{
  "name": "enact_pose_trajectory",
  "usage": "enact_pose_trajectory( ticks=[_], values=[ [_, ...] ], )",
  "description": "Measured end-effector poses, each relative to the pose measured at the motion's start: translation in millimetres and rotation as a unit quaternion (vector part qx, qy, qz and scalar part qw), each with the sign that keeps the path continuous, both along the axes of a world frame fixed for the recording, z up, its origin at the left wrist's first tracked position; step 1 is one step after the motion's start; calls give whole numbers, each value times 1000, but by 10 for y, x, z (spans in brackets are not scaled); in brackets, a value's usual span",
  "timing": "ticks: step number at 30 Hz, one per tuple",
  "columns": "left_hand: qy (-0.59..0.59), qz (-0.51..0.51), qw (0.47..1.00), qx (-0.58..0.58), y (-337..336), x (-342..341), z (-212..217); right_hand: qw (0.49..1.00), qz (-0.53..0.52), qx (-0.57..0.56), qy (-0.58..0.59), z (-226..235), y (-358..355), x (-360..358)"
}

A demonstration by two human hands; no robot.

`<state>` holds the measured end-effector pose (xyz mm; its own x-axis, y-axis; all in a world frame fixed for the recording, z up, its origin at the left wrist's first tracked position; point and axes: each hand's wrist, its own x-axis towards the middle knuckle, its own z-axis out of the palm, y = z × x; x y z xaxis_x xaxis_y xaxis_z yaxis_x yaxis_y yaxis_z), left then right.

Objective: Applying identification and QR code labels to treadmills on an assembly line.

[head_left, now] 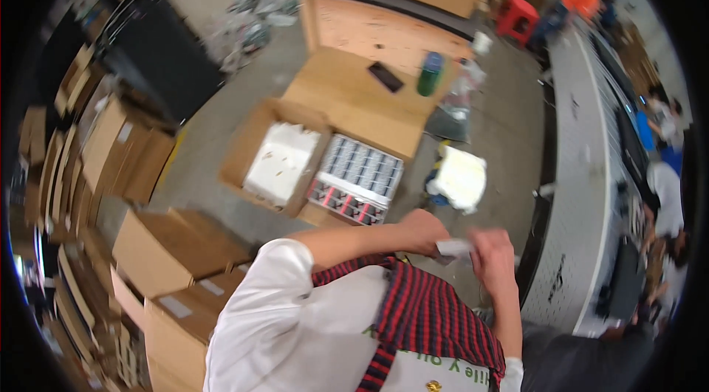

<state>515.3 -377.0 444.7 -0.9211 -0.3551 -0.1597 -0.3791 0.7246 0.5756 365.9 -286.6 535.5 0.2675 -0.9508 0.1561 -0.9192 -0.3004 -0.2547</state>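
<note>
In front of my chest, my left hand (425, 232) is closed on one end of a small white piece (454, 247), flat like a slip of paper or a little packet. My right hand (492, 253) is at the other end with its fingers bent round it, smeared by motion. Just beyond my left forearm, rows of small boxes with grey-blue tops (362, 167) are stacked, with red and black sides facing me. Beside them stands an open cardboard carton (235, 159) with a white sheet or tray (281, 159) in it.
A phone (385, 77) and a blue-green bottle (430, 74) rest on the cardboard-covered bench (332, 86). White material (459, 178) lies on a stool-like support to the right. Cardboard boxes (159, 248) crowd the left. A long white conveyor or table (580, 170) runs along the right, people beyond it.
</note>
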Motion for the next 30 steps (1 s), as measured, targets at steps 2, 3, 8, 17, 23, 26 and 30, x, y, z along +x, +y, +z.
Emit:
enact_pose_trajectory(
  ticks=[2, 3, 8, 17, 23, 26, 30],
  values=[
    [58, 168, 980, 89, -14, -24, -163, 986, -48, -160, 20, 257, -107, -39],
    [313, 259, 882, 239, -30, -78, -464, 975, -78, -207, -17, 331, -80, -123],
    [336, 295, 412, 794, -70, -534, 109, 943, -149, -219, -203, 311, 463, -564],
    [322, 234, 390, 830, 655, -1720, 563, 922, -207, -170, -279, -5, 1046, -1109],
    [284, 114, 388, 870, 1040, -2258, 501, 898, -284, -185, -281, -101, 1337, -1457],
    [275, 62, 374, 884, 1153, -2411, 417, 899, -307, -194, -245, -131, 1433, -1560],
    [260, 74, 382, 883, 1209, -2522, 432, 902, -333, -199, -188, -124, 1469, -1597]
  ],
)
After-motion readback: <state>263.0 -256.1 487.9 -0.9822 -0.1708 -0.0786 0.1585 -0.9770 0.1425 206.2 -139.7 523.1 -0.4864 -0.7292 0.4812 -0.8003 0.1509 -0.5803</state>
